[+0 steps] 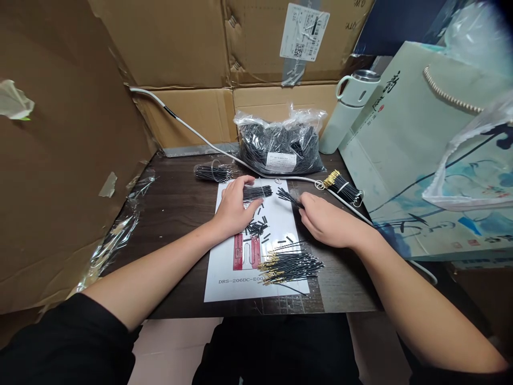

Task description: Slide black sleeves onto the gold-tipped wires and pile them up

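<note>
Cardboard walls close in a dark tabletop (176, 214) where a printed sheet (228, 267) lies. Nearest, below both hands, a loose heap of gold-tipped black wires (290, 266) fans out. The left hand (234, 206) rests flat, its grip closed on a bundle of short black sleeves (256, 192); the right hand (328, 219) pinches a few black wires (288, 198). Feeding one wire at a time, tips aligned, would serve best. Beyond them sits a full bag of wires (280, 144).

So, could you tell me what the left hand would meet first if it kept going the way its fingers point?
The left hand points right, resting on a bunch of black wires. Further along, it would probably meet the wires held by the right hand, though depth is unclear.
</note>
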Motion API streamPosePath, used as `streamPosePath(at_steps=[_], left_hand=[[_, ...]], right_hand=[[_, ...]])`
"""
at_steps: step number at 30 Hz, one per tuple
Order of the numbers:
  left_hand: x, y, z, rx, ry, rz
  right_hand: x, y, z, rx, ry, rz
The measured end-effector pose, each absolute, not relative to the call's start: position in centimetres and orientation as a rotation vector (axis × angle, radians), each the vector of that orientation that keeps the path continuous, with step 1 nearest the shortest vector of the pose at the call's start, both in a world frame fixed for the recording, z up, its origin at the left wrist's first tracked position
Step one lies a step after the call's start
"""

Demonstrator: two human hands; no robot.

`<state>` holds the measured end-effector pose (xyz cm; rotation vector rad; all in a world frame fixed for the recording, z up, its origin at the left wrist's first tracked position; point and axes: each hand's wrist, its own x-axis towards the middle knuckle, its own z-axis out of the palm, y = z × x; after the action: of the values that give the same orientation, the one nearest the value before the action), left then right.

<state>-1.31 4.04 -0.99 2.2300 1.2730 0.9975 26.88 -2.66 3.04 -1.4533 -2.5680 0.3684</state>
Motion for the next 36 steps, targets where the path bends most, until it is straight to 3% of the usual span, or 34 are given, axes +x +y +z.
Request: streamPosePath(at_steps=[11, 36], left_hand=[[-1.3, 2.9, -0.3, 2.22, 0.913, 0.976], [-1.3, 2.6, -0.1, 2.3, 0.777, 0.966]], right_hand=[[26.4, -3.0, 3.2, -1.354, -2.506, 0.541], [25.4, -3.9, 4.2, -1.433, -2.545, 0.458]])
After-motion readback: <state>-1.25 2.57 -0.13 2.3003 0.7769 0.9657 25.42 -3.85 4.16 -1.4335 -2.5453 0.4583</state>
